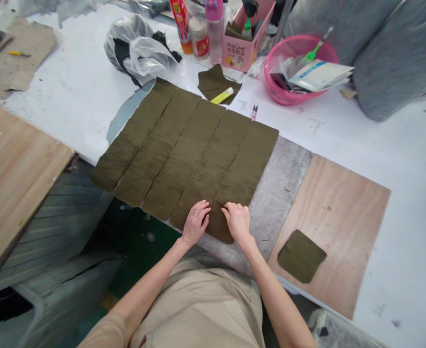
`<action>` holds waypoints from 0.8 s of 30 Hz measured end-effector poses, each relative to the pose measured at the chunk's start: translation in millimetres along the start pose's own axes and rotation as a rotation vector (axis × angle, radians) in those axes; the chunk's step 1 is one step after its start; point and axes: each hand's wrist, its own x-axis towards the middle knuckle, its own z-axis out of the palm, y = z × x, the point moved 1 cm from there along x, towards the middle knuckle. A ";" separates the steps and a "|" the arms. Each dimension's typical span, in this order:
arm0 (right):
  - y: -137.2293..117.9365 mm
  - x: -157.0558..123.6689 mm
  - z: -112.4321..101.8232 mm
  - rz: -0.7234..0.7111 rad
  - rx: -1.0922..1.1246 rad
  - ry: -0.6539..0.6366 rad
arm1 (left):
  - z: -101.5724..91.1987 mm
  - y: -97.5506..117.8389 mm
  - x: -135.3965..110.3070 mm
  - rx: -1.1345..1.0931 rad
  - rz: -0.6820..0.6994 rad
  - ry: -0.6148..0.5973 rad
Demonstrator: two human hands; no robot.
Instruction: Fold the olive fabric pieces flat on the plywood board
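Five rows of olive fabric pieces [187, 154] are lying overlapped across the worktop [397, 145]. The left hand [195, 223] and right hand [237, 220] are pressing flat, unclenched fingers on the end piece [218, 226] nearest the body, not gripping it. Layout's looking mostly done; one loose piece [301, 255] is still sitting on the plywood board [343, 203], with a few more under the glue stick [222, 95].
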 end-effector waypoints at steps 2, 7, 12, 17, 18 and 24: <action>-0.9 0.8 2.0 0.016 -0.003 -0.006 | 0.1 0.2 0.2 0.001 0.000 -0.001; -1.7 2.4 3.5 0.022 -0.013 -0.006 | -0.8 1.5 -0.1 -0.026 -0.004 0.034; -2.0 2.2 5.6 0.022 -0.027 0.014 | -6.3 1.7 3.5 0.027 -0.013 0.042; -1.8 1.2 8.4 0.020 -0.044 0.035 | -22.6 1.2 26.5 0.125 0.019 -0.095; -1.9 1.3 8.6 0.020 -0.046 0.035 | -26.9 1.3 33.2 0.138 0.020 -0.144; -2.8 3.2 6.9 0.016 -0.053 0.022 | -44.0 3.1 68.0 0.186 0.070 -0.410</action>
